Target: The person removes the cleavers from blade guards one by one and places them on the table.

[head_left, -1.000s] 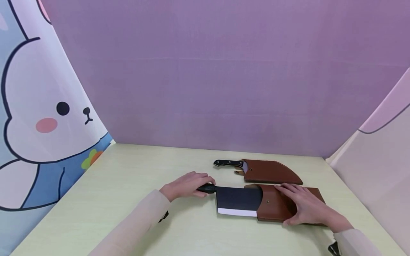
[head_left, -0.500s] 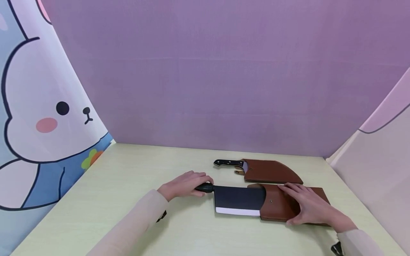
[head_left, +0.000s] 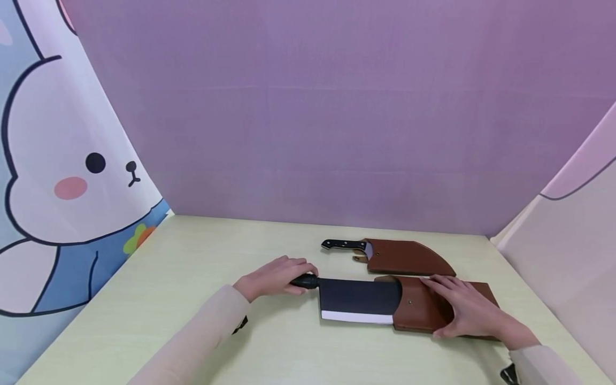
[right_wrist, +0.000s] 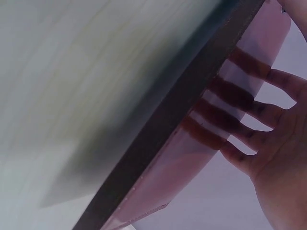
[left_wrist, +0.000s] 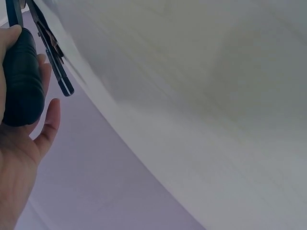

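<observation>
My left hand (head_left: pixel 275 275) grips the black handle (left_wrist: pixel 23 79) of a cleaver. The cleaver's broad dark blade (head_left: pixel 358 297) has a bright lower edge and lies partly inside a brown leather sheath (head_left: pixel 409 313); the blade's far end is hidden there. Across that sheath arches my right hand (head_left: pixel 469 310), holding it with the fingers toward the far edge and the thumb at the near edge. From below, the right wrist view shows the right hand's fingers (right_wrist: pixel 264 112) over the sheath's glossy face (right_wrist: pixel 165 175), which mirrors them.
Just behind lies a second knife in its own brown sheath (head_left: pixel 409 258), its black riveted handle (head_left: pixel 343 245) pointing left. The pale table (head_left: pixel 216 235) meets a purple backdrop (head_left: pixel 308 117). A bunny-print panel (head_left: pixel 72 139) stands at left, a pale panel at right.
The left hand has drawn the cleaver slightly left, while the right hand and the sheath have shifted slightly right. More of the blade shows now.
</observation>
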`<state>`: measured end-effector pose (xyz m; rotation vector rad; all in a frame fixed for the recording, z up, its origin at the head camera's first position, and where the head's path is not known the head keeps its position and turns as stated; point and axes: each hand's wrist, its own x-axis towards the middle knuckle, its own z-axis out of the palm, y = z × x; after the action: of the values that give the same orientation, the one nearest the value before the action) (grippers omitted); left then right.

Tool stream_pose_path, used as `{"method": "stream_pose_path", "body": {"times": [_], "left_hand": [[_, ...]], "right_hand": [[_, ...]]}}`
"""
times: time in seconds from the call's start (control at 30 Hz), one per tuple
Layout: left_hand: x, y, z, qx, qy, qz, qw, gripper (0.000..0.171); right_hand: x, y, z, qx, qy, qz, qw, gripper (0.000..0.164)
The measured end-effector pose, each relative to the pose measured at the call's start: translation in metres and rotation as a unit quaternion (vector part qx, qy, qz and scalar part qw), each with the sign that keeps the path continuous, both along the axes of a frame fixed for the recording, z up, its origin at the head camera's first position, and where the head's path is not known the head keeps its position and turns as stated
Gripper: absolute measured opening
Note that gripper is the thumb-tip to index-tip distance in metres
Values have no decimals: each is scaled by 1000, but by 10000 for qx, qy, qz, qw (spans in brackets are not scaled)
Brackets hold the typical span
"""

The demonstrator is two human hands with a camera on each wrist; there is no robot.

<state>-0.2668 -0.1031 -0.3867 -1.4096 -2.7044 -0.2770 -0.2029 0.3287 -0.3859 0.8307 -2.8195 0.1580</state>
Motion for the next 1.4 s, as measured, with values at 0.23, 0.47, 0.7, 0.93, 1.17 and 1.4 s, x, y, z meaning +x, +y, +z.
{"method": "stream_pose_path", "body": {"times": [0.23,0.47,0.7,0.93,1.17,1.4], "left_hand": [[0,-3,0,-47,-85,75,9999,39],[0,-6,-1,-68,-137,123,9998,38],[2,-10,0,-22,-81,105,9999,38],[2,-14,1,44,-22,61,10000,38],[1,-19,2,166,5,8,9999,37],[3,-23,5,98,-56,141,9998,37]], "right_hand": [[2,2,2,18,-39,-64,10000,105],[3,4,4,32,25,-76,10000,104],[4,7,4,29,-23,-138,9999,103],[4,9,2,22,48,-123,9999,104],[5,12,2,50,158,-131,9998,104],[5,15,1,25,312,-96,9995,105]]}}
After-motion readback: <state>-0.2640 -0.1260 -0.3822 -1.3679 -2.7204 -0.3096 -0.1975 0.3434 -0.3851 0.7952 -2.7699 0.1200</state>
